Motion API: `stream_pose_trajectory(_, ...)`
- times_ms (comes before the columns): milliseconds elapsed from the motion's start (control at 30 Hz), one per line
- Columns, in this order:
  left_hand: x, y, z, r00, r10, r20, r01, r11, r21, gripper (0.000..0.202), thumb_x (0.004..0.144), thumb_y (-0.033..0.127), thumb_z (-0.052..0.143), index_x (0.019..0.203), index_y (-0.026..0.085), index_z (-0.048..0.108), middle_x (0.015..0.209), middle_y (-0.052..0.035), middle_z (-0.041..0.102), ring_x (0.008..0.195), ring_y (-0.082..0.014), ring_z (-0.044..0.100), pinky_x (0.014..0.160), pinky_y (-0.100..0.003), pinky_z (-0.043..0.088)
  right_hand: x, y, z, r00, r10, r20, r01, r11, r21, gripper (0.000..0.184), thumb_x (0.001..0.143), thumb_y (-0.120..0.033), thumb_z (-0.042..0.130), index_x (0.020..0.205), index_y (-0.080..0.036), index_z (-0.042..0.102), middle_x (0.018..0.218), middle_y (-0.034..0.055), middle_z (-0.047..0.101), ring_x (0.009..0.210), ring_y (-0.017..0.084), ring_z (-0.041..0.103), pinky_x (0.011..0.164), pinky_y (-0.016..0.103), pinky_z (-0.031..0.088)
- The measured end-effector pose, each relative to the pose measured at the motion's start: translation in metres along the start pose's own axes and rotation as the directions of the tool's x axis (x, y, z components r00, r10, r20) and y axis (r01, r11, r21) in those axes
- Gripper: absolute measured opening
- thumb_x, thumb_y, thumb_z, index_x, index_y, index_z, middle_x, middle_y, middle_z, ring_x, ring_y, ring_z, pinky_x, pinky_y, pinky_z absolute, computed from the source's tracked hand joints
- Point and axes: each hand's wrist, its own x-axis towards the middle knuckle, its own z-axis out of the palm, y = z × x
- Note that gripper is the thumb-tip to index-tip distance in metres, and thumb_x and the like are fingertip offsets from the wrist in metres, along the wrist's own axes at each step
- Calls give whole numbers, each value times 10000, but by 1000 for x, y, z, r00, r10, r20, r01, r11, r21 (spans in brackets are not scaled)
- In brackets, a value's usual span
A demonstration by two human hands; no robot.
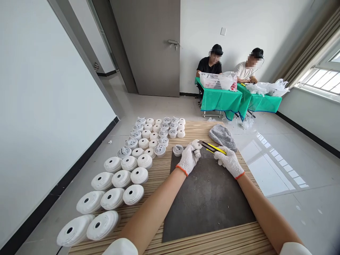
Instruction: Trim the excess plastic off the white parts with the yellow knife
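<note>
Both my hands wear white knit gloves. My left hand (pixel 188 159) is closed on a small white round part (pixel 197 144), held above the far end of a dark grey mat (pixel 207 198). My right hand (pixel 228 161) grips a yellow and black utility knife (pixel 212 147), whose tip points left at the white part. One more white round part (pixel 177 150) lies on the wooden table just left of my left hand.
Rows of white round parts (pixel 124 177) cover the striped wooden table (pixel 239 241) at the left. A grey cloth (pixel 222 136) lies beyond my right hand. Two people sit far back at green-covered tables (pixel 220 100) with a white basket (pixel 216 81). A grey door stands behind.
</note>
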Motion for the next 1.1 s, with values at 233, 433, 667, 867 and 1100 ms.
stream_pose_trajectory(233,-1,1,1,1000,-1,-11,1,1000,-18,176,637,54,583,747,170,509,628,59,463,443,-22,346,397,-140,298,5,8,-1,1000,29,-1,-29,1000,-12,352,756,-397,708,1037,-191,658,722,-26,675,464,77,515,398,186,319)
stream_pose_trajectory(433,-3,2,3,1000,-5,-8,5,1000,-3,161,666,47,573,740,169,499,616,62,430,443,-23,325,393,-137,289,7,11,-3,999,35,25,-35,999,-26,370,784,-406,686,1087,-198,650,760,-21,683,486,79,538,398,176,342)
stream_pose_trajectory(667,-1,3,1,999,-20,-34,19,999,-41,162,679,48,520,772,175,485,641,47,468,447,-35,345,393,-144,301,2,3,-2,998,44,37,-40,995,-91,330,785,-374,677,1063,-197,655,726,-23,660,497,80,529,407,171,366)
stream_pose_trajectory(867,-2,2,0,1000,6,-3,-6,998,-68,116,788,154,558,780,199,452,653,39,483,450,-51,364,391,-158,303,7,12,-4,998,16,55,-13,998,-55,348,786,-389,700,1078,-211,638,772,-16,679,510,83,545,400,170,358)
stream_pose_trajectory(1100,2,0,-2,1000,7,-3,-7,999,-48,159,877,198,575,800,212,436,654,51,483,438,-52,375,390,-163,304,7,11,-3,998,27,50,-24,997,-68,313,785,-382,695,1040,-209,639,751,-28,669,503,76,538,401,165,362)
